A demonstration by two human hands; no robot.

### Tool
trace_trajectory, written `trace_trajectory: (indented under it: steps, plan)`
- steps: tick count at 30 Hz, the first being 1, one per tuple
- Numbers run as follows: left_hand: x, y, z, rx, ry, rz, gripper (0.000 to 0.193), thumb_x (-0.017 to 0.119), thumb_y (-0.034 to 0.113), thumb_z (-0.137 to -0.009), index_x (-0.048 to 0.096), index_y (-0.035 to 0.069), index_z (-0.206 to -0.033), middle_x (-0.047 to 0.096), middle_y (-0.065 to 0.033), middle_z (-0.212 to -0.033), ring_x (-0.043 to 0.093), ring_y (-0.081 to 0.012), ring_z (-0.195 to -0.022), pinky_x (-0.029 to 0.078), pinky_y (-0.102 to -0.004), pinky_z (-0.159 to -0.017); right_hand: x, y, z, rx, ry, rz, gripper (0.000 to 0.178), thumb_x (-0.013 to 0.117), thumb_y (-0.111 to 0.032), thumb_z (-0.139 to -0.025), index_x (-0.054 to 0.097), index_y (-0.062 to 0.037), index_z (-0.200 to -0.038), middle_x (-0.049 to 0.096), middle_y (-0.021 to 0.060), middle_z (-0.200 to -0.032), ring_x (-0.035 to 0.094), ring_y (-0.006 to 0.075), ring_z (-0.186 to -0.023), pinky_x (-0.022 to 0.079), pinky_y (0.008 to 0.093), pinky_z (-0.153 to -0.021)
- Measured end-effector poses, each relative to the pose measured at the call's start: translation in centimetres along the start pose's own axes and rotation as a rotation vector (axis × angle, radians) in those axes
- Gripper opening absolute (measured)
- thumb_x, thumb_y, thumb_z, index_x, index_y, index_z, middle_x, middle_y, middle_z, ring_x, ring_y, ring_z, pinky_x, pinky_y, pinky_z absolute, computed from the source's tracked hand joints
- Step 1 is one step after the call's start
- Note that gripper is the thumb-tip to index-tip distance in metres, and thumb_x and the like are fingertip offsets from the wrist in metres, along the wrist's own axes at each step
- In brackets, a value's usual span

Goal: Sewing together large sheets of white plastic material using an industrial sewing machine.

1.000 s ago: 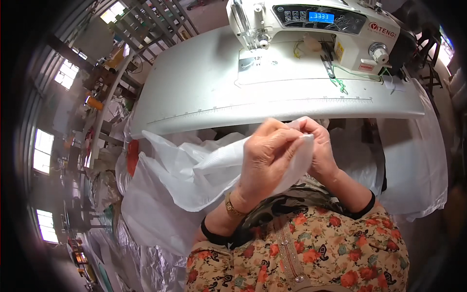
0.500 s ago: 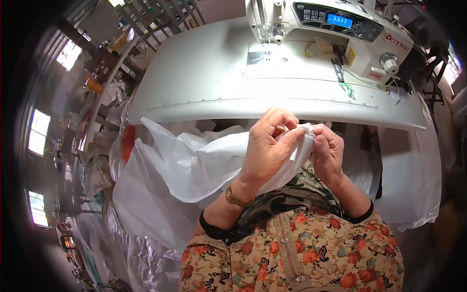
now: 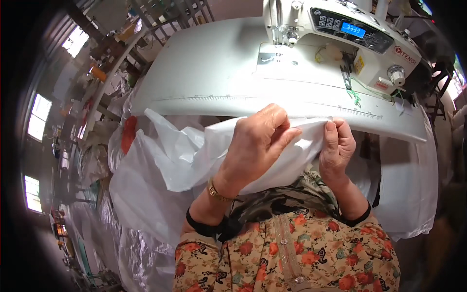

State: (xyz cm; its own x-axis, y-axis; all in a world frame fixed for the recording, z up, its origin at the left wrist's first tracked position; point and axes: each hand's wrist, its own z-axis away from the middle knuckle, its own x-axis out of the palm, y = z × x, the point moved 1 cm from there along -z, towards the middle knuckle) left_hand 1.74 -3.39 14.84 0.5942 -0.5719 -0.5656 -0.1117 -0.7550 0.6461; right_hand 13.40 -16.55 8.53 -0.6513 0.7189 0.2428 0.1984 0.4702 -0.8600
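A thin white plastic sheet hangs over my lap, its upper edge stretched between my hands just in front of the table edge. My left hand is closed on that edge, thumb pressed toward the curled fingers. My right hand pinches the edge's right end between thumb and fingers. Beyond both hands stands a white sewing machine with a lit blue display. Its needle area lies above the metal plate on the pale sewing table. Under the left palm, the sheet is hidden.
Black thread snips and green thread lie on the machine bed at right. More white sheeting hangs off the table's right side. A red-orange object sits at the table's left front. Crumpled plastic lies lower left.
My hands have drawn apart, the left going left and the right going right. The sheet's bunched edge between them is now stretched out. The view has shifted slightly.
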Motion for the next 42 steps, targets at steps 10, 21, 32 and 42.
trace_trajectory:
  steps: [10,21,32,42]
  plan:
    - [-1.9,3.0,-3.0,0.274,0.095,-0.419,0.036,0.078,0.019,-0.077,0.066,0.004,-0.107,0.061,-0.0095,-0.081,0.06,-0.0261,-0.076,0.047,-0.0383,-0.069,0.6,-0.1,-1.8,-0.447,0.062,0.396,0.005,0.05,-0.001,-0.097,0.054,-0.0006,-0.099,0.055,0.0022,-0.074,0.046,0.0079,-0.064,0.04,0.0235,-0.056]
    - [-4.4,0.3,-3.0,0.388,0.127,-0.431,0.016,0.073,0.007,-0.082,0.058,0.003,-0.079,0.052,-0.0104,-0.068,0.05,-0.0276,-0.056,0.039,-0.0363,-0.051,2.4,-2.3,-4.2,-0.439,-0.144,0.302,0.011,0.054,-0.002,-0.095,0.061,0.0032,-0.102,0.065,0.0107,-0.085,0.06,0.0198,-0.071,0.047,0.0294,-0.067]
    - [-8.7,-1.2,-3.7,0.452,0.223,-0.493,0.01,0.066,0.004,-0.091,0.06,-0.001,-0.085,0.056,-0.0081,-0.071,0.048,-0.0158,-0.057,0.038,-0.0268,-0.053,3.3,7.4,0.8,0.23,-0.388,-0.073,0.03,0.054,-0.026,-0.1,0.063,0.0019,-0.1,0.062,0.0093,-0.09,0.057,0.0172,-0.085,0.046,0.0299,-0.08]
    - [-10.6,-5.0,-4.0,0.246,0.43,-0.532,0.015,0.065,0.01,-0.095,0.062,0.001,-0.082,0.058,0.0007,-0.07,0.045,-0.0071,-0.062,0.037,-0.0239,-0.056,5.6,3.5,3.7,-0.372,-0.458,0.131,0.014,0.064,-0.008,-0.083,0.051,-0.0038,-0.087,0.052,0.0116,-0.076,0.06,0.0274,-0.063,0.047,0.0356,-0.052]
